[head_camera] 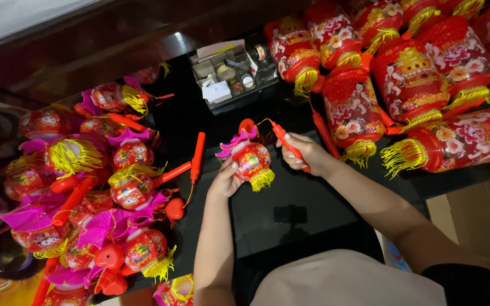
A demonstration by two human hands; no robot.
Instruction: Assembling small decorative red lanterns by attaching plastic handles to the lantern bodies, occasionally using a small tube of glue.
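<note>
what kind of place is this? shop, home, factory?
Probably a small lantern workshop or shop counter. A pile of small lanterns lies on the glossy black table, big red lanterns are stacked opposite, and a parts tray sits between.

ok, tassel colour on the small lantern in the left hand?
Yellow tassel, hanging under the red small lantern; head view.

A small lantern (251, 160) in red with cartoon prints, a yellow tassel and pink fan-shaped trim was seen just above the glossy black table (290, 198). An orange-red handle stick (289, 145) was noted to the lantern's right. Left of the lantern, a heap of small lanterns (94, 198) was coloured alike — red, magenta, yellow. To its upper right, large lanterns (409, 79) were patterned with flowers and figures, gold-fringed.
</note>
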